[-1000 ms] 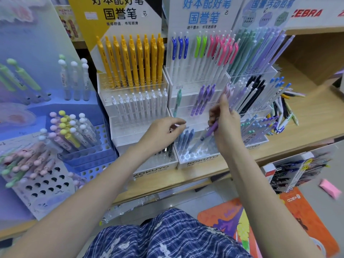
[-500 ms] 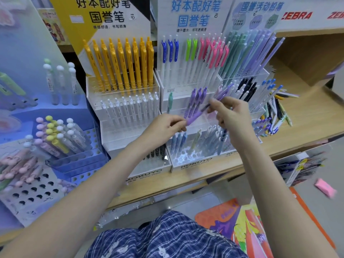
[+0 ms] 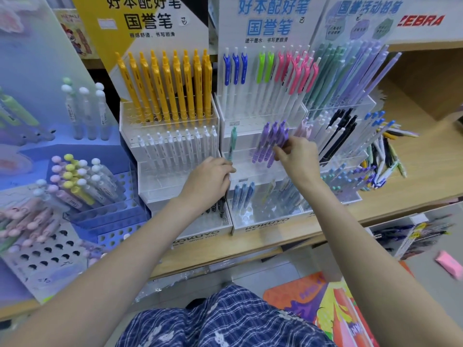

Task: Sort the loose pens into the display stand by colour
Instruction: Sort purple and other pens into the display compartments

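My right hand [image 3: 298,156] pinched a purple click pen [image 3: 274,152] between thumb and fingertips, seating it at the right end of the purple row [image 3: 266,141] on the middle tier of the clear acrylic Kokuyo display stand [image 3: 263,221] — placement step, nearly done by my read. My left hand [image 3: 209,181] was curled against the stand's edge; I couldn't tell whether it held anything. Counts: about four purple, one teal pen [image 3: 232,144], three blue-clipped, two green up top. Next call: release, then reach the loose pen pile [image 3: 383,161] on the wooden shelf [image 3: 426,176] — pick one colour.
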Available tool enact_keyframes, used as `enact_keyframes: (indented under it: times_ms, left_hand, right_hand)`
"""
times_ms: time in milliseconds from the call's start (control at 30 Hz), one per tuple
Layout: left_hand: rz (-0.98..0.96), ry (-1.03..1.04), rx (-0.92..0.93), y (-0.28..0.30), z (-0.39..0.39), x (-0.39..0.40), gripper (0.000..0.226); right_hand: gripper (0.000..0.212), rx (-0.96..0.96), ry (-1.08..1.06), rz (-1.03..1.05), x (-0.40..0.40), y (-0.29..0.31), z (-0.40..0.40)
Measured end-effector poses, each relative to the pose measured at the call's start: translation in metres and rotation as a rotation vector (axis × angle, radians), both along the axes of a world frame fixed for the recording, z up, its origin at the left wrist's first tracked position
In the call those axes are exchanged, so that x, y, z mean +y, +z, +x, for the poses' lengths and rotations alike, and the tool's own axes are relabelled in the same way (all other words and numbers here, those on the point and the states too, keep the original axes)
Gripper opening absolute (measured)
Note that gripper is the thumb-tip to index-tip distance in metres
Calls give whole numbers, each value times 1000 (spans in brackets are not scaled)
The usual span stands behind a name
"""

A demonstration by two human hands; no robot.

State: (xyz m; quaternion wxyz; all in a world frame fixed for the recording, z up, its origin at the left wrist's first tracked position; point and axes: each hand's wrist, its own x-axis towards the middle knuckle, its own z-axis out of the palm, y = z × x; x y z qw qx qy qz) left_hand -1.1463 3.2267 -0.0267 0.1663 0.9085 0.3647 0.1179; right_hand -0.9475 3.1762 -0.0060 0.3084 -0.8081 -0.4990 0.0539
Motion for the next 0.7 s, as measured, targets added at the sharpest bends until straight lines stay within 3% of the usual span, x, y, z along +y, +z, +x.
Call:
enact_keyframes:
  times_ms: [200,267,333,367,433,533,633,700]
  left_hand:
    - [-17,1,10,3,0,0,34]
    - [-51,1,20,7,0,1,34]
    - [-135,39,-99,18,3,-4,31]
    - [-201,52,-200,25,7,-9,31]
    - [-453,4,-358,38,16,-20,29]
    - [-819,-110,-473,46,22,-32,22]
    - [-853,-111,-529,50,20,-31,21]
    - [-854,-84,-547,49,17,-29,20]
  right_hand:
    - [29,16,-35,-196,-1,11,0]
    - [32,384,-78,-4,-14,30,-2]
    - [31,1027,-136,301,-29,50,-5]
    - [31,1259,-121,420,-33,55,-5]
    - [30,1469,-79,547,-35,59,-10]
    - [28,1544,-56,685,-31,60,-21]
    - [22,1493,4,677,-38,57,-23]
    - [14,1275,50,517,-45,53,-22]
